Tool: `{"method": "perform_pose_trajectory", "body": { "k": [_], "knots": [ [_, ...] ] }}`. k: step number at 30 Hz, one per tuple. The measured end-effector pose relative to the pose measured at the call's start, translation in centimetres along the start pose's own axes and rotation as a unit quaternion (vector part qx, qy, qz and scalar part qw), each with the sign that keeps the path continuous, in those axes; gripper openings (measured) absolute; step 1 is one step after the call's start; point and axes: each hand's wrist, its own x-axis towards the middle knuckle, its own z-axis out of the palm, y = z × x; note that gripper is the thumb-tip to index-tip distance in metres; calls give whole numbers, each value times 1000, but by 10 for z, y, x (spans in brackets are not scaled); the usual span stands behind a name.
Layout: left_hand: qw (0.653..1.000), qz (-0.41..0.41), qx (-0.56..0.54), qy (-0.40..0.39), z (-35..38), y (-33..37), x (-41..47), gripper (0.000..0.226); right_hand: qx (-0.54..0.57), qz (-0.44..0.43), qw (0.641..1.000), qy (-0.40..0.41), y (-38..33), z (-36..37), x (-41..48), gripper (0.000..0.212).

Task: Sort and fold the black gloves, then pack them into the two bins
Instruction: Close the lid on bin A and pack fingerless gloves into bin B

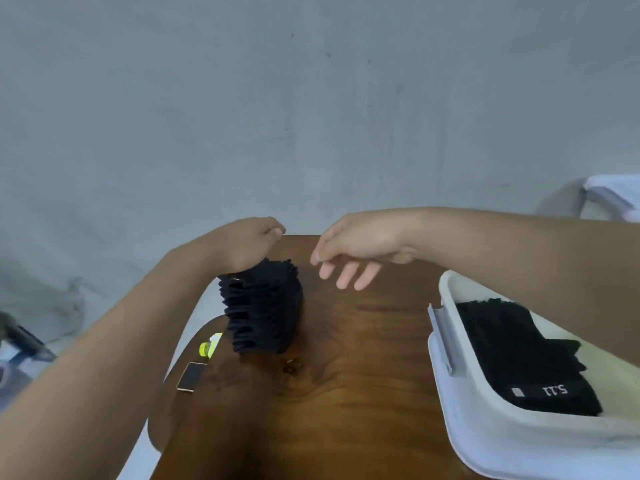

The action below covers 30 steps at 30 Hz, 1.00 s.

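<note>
One stack of black gloves [263, 306] stands on the tabletop [346, 393], left of centre, its many ribbed fabric edges layered too finely to count; the left hand [247, 244] sits over the stack's top with fingers curled, though whether it grips the gloves cannot be told; the right hand [356, 249] hovers just beside it, fingers spread and holding nothing; one white plastic bin [485, 441], round-cornered, sits at the right and holds folded black gloves [519, 355] bearing a pale "5.11" mark; one smartphone [189, 376] and one small yellow-green object [207, 346] lie at the left edge; the tabletop is glossy dark wood grain; behind it rises a mottled grey wall [311, 98].
</note>
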Motion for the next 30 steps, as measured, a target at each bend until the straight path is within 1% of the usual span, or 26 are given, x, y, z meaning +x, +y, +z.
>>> {"method": "perform_pose_trajectory", "body": {
  "k": [3,5,6,8,12,14,17,19,21,25,30],
  "knots": [
    [997,-49,-15,-61,21,-11,23,62,-34,34,999,-12,4,7,12,25],
    [993,-64,-27,-90,42,-22,22,62,-46,62,997,-25,7,11,20,29],
    [994,-56,-33,-93,53,-26,20,58,-47,74,996,-30,9,12,24,31],
    [996,-34,-37,-70,73,-33,13,53,-50,97,993,-39,11,16,35,34],
    [1000,-7,-1,-12,110,-47,3,54,-47,151,986,-57,16,36,66,43],
    [1000,-8,-3,13,123,-55,4,55,-32,174,982,-63,18,49,82,55],
    [999,-8,-18,44,132,-60,4,56,-3,203,976,-75,20,67,102,77],
    [998,-3,-41,57,135,-61,2,57,22,211,974,-81,20,74,113,87],
    [995,-10,-78,64,134,-60,-1,58,47,212,973,-71,19,78,123,85],
    [988,-24,-134,67,131,-56,-6,65,56,199,978,-26,21,85,136,69],
    [982,-29,-165,91,136,-58,-12,66,120,134,983,26,31,101,143,70]
  ]
}}
